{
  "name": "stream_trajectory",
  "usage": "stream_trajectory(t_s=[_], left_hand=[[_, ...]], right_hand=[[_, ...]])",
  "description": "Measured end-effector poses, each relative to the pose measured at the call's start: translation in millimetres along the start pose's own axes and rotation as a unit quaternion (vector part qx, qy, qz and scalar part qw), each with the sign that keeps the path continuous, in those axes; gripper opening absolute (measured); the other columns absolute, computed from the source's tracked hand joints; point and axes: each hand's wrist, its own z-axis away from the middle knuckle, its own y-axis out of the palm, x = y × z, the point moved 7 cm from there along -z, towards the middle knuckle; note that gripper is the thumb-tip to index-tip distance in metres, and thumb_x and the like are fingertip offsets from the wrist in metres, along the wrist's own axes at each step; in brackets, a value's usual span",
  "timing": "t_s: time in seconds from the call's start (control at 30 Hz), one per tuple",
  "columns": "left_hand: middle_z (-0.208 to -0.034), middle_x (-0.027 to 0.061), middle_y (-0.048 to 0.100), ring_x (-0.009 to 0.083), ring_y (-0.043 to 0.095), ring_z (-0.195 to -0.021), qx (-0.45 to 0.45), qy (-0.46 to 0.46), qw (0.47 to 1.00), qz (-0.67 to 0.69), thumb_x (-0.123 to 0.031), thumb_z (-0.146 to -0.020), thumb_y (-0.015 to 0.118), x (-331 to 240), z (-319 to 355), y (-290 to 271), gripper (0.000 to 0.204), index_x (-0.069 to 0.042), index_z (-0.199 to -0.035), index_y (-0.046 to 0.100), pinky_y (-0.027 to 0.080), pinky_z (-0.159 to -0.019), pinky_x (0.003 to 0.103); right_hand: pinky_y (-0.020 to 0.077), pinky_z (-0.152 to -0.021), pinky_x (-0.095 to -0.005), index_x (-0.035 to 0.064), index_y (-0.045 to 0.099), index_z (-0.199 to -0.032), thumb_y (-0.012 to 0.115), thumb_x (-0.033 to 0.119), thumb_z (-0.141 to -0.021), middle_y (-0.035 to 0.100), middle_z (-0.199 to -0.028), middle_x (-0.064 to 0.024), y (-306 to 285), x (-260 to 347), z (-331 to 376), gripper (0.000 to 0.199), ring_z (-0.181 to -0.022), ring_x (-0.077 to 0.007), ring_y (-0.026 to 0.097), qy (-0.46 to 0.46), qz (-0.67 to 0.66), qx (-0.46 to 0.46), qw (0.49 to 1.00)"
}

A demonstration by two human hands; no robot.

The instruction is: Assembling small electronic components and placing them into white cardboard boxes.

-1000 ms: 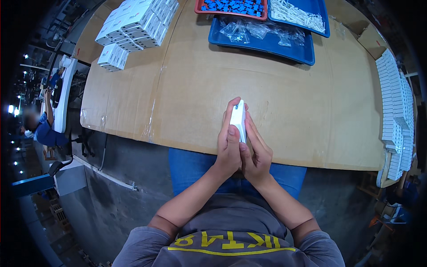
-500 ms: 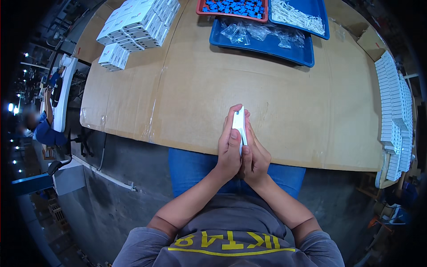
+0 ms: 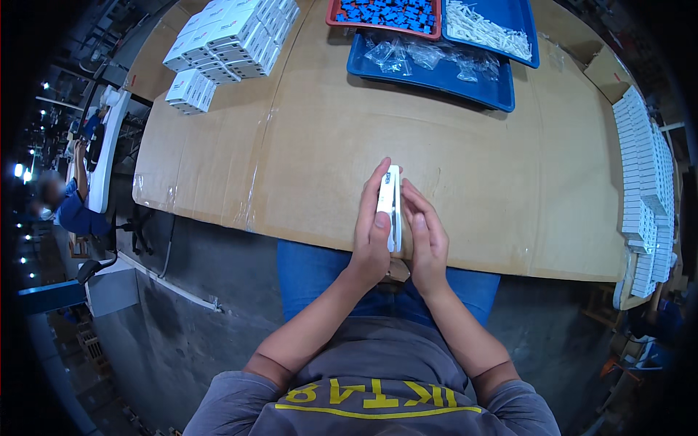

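Still pressed between my palms, the flat white box (image 3: 391, 207) stands on edge over the near edge of the cardboard-covered table (image 3: 305, 152), much as it did a second ago. My left hand (image 3: 372, 232) clasps its left face, thumb along the top; my right hand (image 3: 425, 236) lies flat against the other side. Far off sit the blue tray (image 3: 436, 73) of clear bags and stacked white boxes (image 3: 225, 36) at far left.

Bright even overhead light, dark fisheye-warped edges
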Motion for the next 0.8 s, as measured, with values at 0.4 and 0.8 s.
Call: stream_trajectory(t_s=[0.4,0.8], left_hand=[[-0.144,0.0275,0.044,0.0369,0.047,-0.134,0.028,0.078,0.987,-0.138,-0.058,-0.100,0.052,-2.3,1.0,4.1,0.094,0.010,-0.159,0.025,0.037,-0.114,0.044],[-0.138,0.0209,0.048,0.0283,0.052,-0.128,-0.016,0.086,0.987,-0.136,-0.063,-0.099,0.038,2.3,6.3,-3.4,0.085,0.009,-0.144,0.042,0.041,-0.111,0.041]], right_hand=[[0.0502,-0.104,-0.0314,-0.0048,0.047,-0.150,0.061,0.020,-0.106,0.060,-0.142,-0.0174,4.7,9.9,2.2,0.053,-0.127,-0.0193,0.061,0.262,-0.161,0.029,0.951],[0.0456,-0.108,-0.0307,-0.0087,0.043,-0.154,0.056,0.011,-0.108,0.060,-0.144,-0.0196,11.0,8.7,14.9,0.052,-0.133,-0.0191,0.056,0.194,-0.071,0.036,0.978]])
